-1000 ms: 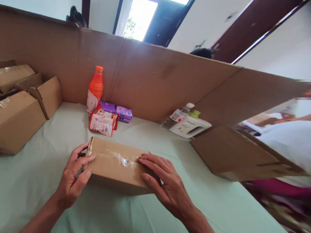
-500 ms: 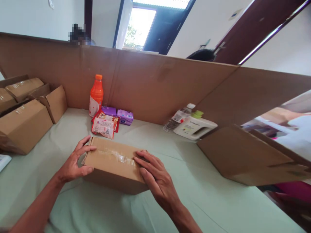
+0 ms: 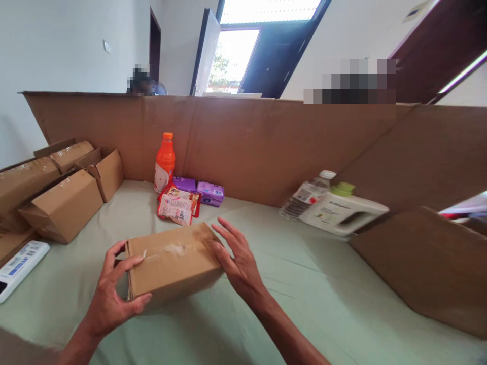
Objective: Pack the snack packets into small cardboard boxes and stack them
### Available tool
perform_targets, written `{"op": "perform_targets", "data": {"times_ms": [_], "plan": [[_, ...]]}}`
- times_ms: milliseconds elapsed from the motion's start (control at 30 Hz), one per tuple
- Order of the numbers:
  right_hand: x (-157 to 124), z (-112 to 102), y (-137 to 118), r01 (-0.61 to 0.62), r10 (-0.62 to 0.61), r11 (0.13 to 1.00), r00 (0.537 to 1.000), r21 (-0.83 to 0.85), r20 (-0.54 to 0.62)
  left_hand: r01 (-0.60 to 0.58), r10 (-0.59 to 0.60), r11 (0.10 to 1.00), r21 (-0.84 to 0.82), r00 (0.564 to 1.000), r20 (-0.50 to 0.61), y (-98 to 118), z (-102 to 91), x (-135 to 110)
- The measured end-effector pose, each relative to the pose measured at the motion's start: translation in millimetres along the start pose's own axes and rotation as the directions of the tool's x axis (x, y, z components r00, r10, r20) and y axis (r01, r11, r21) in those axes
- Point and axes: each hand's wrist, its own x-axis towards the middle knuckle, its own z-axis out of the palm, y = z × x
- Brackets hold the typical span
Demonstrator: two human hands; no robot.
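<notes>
A taped brown cardboard box (image 3: 175, 258) lies in front of me on the green cloth, its long side running left to right. My left hand (image 3: 117, 286) grips its left end, thumb on the near side and fingers over the top edge. At the right end, my right hand (image 3: 238, 258) touches the corner with the thumb side, its fingers stretched out and apart. Clear tape runs along the box's top. Just beyond are red-and-white snack packets (image 3: 177, 205), an orange bottle (image 3: 165, 162) and purple tissue packs (image 3: 210, 193).
Several cardboard boxes (image 3: 70, 203) stand at the left beside a white device (image 3: 23, 268). A clear bottle (image 3: 306, 195) and a white jug with a green cap (image 3: 338, 210) lean at the right. A tall cardboard wall (image 3: 243, 147) runs behind; another cardboard panel (image 3: 422, 268) stands right.
The box has turned, its right end swinging away from me. My right hand has moved from its top to its right end, fingers lifting. The view has shifted left.
</notes>
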Motion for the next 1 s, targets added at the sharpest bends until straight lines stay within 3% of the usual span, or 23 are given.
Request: {"op": "perform_targets", "data": {"times_ms": [67, 167, 267, 367, 567, 733, 867, 1000], "plan": [[9, 25, 3, -0.036, 0.039, 0.998, 0.998, 0.059, -0.052, 0.043, -0.026, 0.992, 0.116, 0.989, -0.143, -5, -7.7, -8], [9, 66, 10, -0.052, 0.051, 0.992, 0.999, 0.111, 0.014, 0.143, -0.063, 0.966, 0.216, 0.939, -0.339, -21, -17.9, 0], [-8, 99, 16, -0.054, 0.039, 0.993, 0.990, 0.108, 0.134, 0.242, -0.109, 0.945, 0.221, 0.869, -0.483, -40, -17.5, 29], [-31, 118, 18, -0.054, 0.033, 0.993, 0.982, 0.105, 0.188, 0.344, -0.161, 0.909, 0.234, 0.809, -0.565, -60, -3.1, 76], [-46, 119, 15, -0.021, 0.011, 0.999, 0.962, 0.033, 0.273, 0.448, -0.233, 0.867, 0.217, 0.751, -0.618, -99, 32.6, 175], [-46, 116, 16, -0.010, 0.004, 1.000, 0.952, 0.017, 0.305, 0.533, -0.295, 0.826, 0.186, 0.689, -0.662, -128, 46.8, 230], [-46, 115, 19, 0.007, -0.014, 1.000, 0.950, 0.024, 0.311, 0.577, -0.334, 0.799, 0.168, 0.659, -0.674, -142, 56.1, 246], [-47, 115, 20, 0.006, -0.013, 1.000, 0.948, 0.024, 0.317, 0.582, -0.369, 0.793, 0.182, 0.696, -0.617, -147, 67.3, 221]]}}
